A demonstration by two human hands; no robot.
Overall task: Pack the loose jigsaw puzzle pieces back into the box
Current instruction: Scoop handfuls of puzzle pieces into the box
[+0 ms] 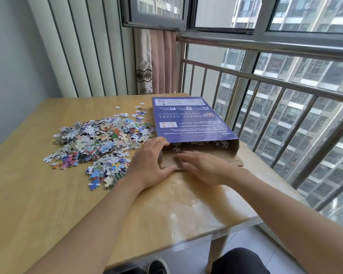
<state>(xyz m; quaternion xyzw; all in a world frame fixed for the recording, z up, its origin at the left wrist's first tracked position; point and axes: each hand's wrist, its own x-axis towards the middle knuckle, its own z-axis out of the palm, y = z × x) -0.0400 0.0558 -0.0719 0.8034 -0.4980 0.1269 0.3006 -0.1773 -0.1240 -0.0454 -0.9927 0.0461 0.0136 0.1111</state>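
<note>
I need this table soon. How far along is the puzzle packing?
Early stage. Done: a few pieces show inside the open end of the flat purple cardboard box. In hand: the left hand holds the box's near-left corner while the right hand, blurred, lies flat on its brown flap. Left: the large colourful heap of loose jigsaw pieces on the wooden table.

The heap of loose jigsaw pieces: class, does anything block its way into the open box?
Partly. The left hand grips the near-left corner of the purple cardboard box, between the heap of multicoloured jigsaw pieces and the opening, where the right hand lies flat.
</note>
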